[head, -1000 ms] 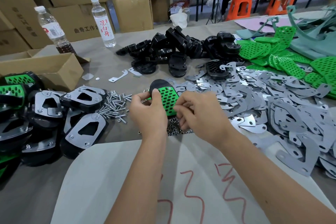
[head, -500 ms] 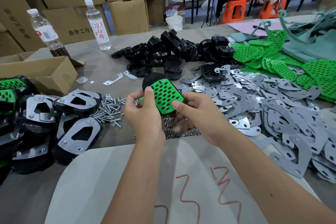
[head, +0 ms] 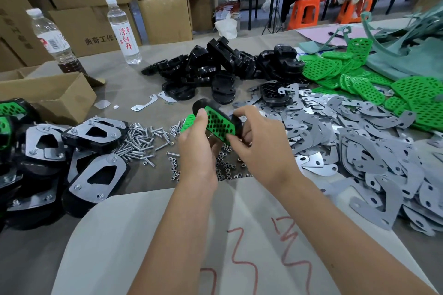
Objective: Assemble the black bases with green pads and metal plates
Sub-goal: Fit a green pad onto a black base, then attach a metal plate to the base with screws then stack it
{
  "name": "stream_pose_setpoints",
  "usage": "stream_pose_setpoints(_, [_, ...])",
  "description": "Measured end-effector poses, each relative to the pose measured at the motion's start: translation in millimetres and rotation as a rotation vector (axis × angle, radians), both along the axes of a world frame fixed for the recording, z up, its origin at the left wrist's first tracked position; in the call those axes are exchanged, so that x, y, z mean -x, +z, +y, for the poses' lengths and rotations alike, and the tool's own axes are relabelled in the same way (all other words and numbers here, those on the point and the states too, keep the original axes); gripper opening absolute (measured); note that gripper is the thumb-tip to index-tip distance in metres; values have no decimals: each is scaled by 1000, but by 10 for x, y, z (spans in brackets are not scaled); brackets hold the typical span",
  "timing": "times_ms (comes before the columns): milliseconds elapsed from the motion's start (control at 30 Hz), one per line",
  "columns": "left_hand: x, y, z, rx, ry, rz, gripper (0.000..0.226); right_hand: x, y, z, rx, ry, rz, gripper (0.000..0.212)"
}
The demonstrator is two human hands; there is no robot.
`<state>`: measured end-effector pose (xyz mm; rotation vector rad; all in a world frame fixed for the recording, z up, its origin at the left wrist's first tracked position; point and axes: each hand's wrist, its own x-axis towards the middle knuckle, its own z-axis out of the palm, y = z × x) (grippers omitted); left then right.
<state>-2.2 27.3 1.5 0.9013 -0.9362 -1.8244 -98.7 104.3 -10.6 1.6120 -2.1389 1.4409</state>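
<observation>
A black base [head: 206, 106] fitted with a green pad [head: 217, 124] is held up at the centre of the frame, tilted, above a scatter of small nuts [head: 226, 165] on the table [head: 124, 84]. The left hand [head: 197, 148] is wrapped round its near-left edge, thumb laid across the green face, so the grip is closed on the part. The right hand [head: 261, 146] is closed on the right edge of the same part, thumb on the green face near the lower corner, fingers curled behind the black rim. Just left of the hands a heap of silver screws [head: 141, 139] is spread out. Further left, finished assemblies [head: 96, 132] are stacked, metal plates bolted over black bodies. At upper centre a pile of loose black bases [head: 215, 64] is seen; to the right of it, loose green pads [head: 359, 79] are heaped. Grey metal plates [head: 359, 146] are strewn across the right half of the frame. A pale sheet [head: 148, 235] marked with red scrawls is spread at the bottom, under the forearms. An open cardboard box [head: 55, 96] is set at the left edge, with two water bottles [head: 123, 31] upright behind it.
</observation>
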Motion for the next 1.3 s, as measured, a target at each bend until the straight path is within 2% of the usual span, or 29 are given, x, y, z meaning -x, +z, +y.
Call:
stream_pose_setpoints(100, [-33,41,19,-36,-130,17,23,-32,43,24,-35,0,158,26])
stream_pose_setpoints(200, [-57,61,10,-77,-203,44,6,-47,54,36,-82,53,250,33])
stream_pose_setpoints(500, [-75,16,-80,-253,-93,129,37,104,22,68,-39,230,94,29])
stream_pose_setpoints(600, [-68,-16,-106,-299,-46,148,34,195,34,87,24,85,49,10])
stream_pose_setpoints(667, [-70,-48,-117,-317,-43,149,33,327,24,116,-1,-154,103,8])
stream_pose_setpoints(733, [-79,-66,-114,-317,-55,143,33,492,16,172,-149,-413,137,13])
stream_pose_setpoints(800, [-78,-70,-101,-310,-74,156,33,614,5,219,-379,-536,154,25])
stream_pose_setpoints(867, [-58,-62,-84,-304,-81,160,34,662,-15,224,-523,-544,188,34])
stream_pose_setpoints(900, [-45,-60,-69,-296,-86,156,35,668,-25,216,-514,-539,167,36])
stream_pose_setpoints(1067, [-4,-59,4,-226,-124,112,40,691,-23,235,-325,-482,-57,24])
stream_pose_setpoints(1300, [131,-59,236,-66,-188,28,35,756,69,342,-242,-478,-78,23])
